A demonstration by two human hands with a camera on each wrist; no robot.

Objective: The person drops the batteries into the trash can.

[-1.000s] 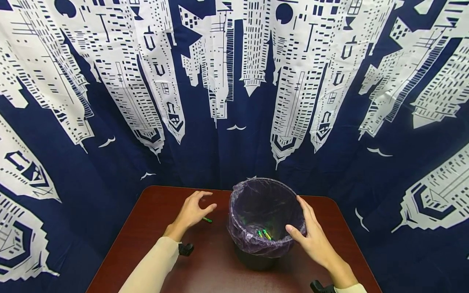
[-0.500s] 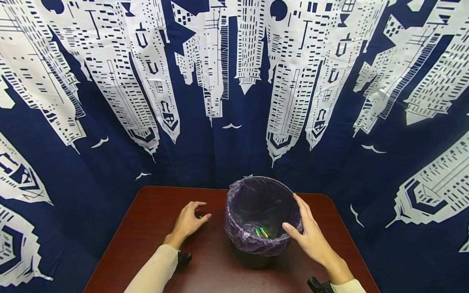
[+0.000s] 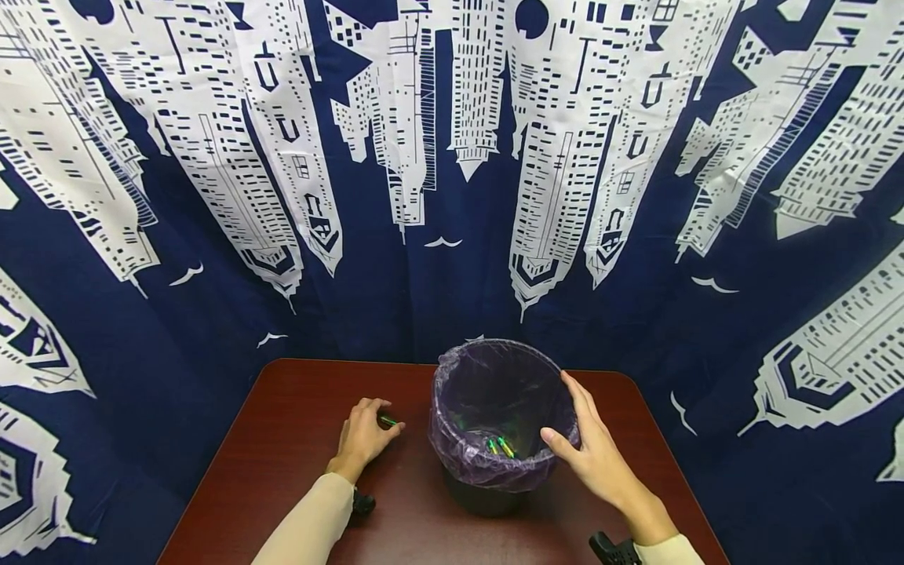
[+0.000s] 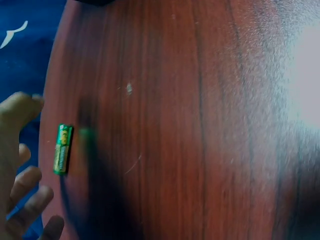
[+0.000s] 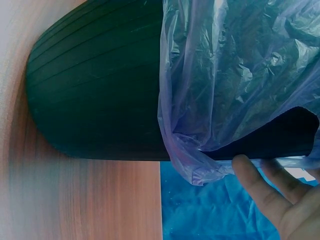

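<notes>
A green battery [image 4: 62,150] lies on the table, left of the bin. Around it hover the spread thumb and fingers of my left hand [image 3: 362,435]; in the left wrist view they appear apart from it. A dark wastebasket [image 3: 483,494] stands upright, lined with a translucent purple bag [image 3: 487,471] folded over its rim. Inside, at the bottom, are two green-and-yellow batteries [image 3: 500,447]. My right hand [image 3: 600,463] rests at the bin's right rim with fairly straight fingers, the thumb over the opening. In the right wrist view the fingertips [image 5: 245,165] touch the bin's side.
The reddish-brown wooden table [image 3: 297,392] has rounded back corners. Behind and beside it hangs a navy curtain [image 3: 381,306] with white skyline prints. A dark wrist device [image 3: 614,549] sits on the right forearm.
My left hand has lowered and come in around the battery on the table. My right hand stays at the bin's rim. The whole view has shifted slightly.
</notes>
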